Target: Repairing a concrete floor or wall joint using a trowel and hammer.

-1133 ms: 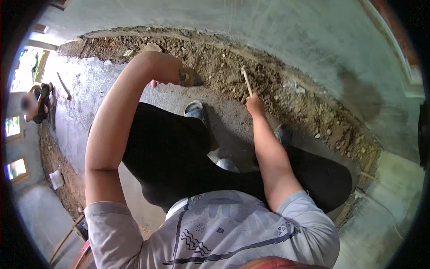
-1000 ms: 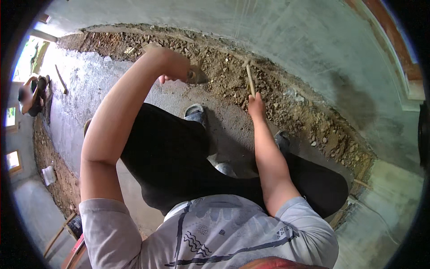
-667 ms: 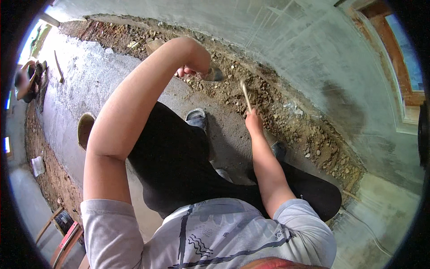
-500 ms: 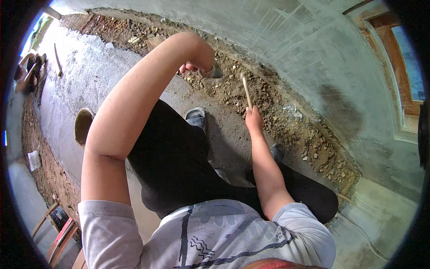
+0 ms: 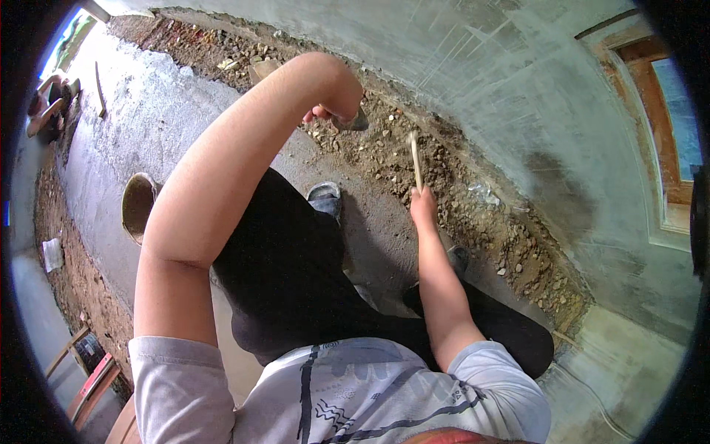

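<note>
Rubble [image 5: 518, 248] lies between floor [image 5: 177, 111] and wall [image 5: 488, 89]

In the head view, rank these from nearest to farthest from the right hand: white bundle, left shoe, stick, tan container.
From the right hand:
1. Stick: held in it.
2. Left shoe: to its left, on the floor.
3. Tan container: farther left, beyond the left arm.
4. White bundle: far left, on the dirt strip.

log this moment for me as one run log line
left hand: closed on grey tool, mostly hidden | right hand: grips pale stick | ahead: strip of dirt and stones along grey wall
</note>
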